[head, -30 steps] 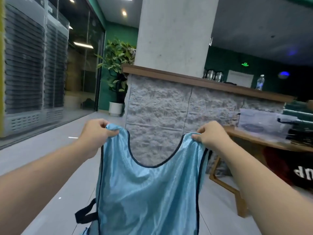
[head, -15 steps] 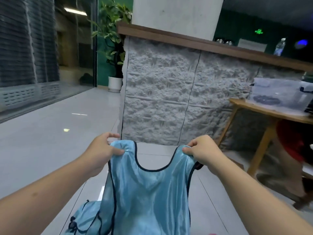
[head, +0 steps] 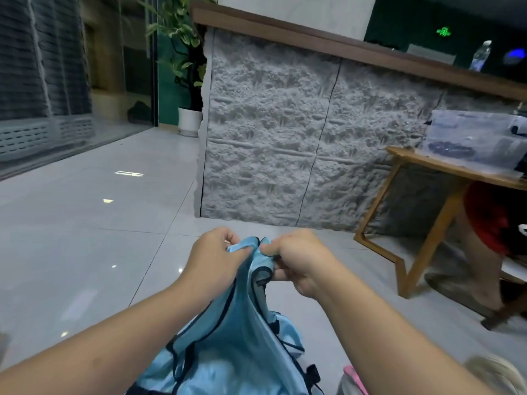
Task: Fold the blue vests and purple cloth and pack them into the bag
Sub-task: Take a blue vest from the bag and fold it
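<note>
A light blue vest (head: 228, 332) with dark trim hangs in front of me, folded lengthwise. My left hand (head: 214, 258) pinches one shoulder strap and my right hand (head: 296, 260) pinches the other, the two straps pressed together between them. More blue fabric (head: 205, 372) with black straps lies bunched below, at the bottom of the view. A sliver of pink material (head: 355, 377) shows at the bottom right, partly behind my right forearm. I cannot make out a bag.
A grey stone-faced counter (head: 285, 138) stands ahead on the pale tiled floor (head: 85, 238). A wooden table (head: 445, 172) with a clear plastic box (head: 479, 135) is at the right; a person's leg (head: 479, 252) is beneath it. A potted plant (head: 188, 81) stands beside the counter.
My hands came down and together, bringing the two shoulder straps side by side so the vest folded in half lengthwise. The camera tilted down.
</note>
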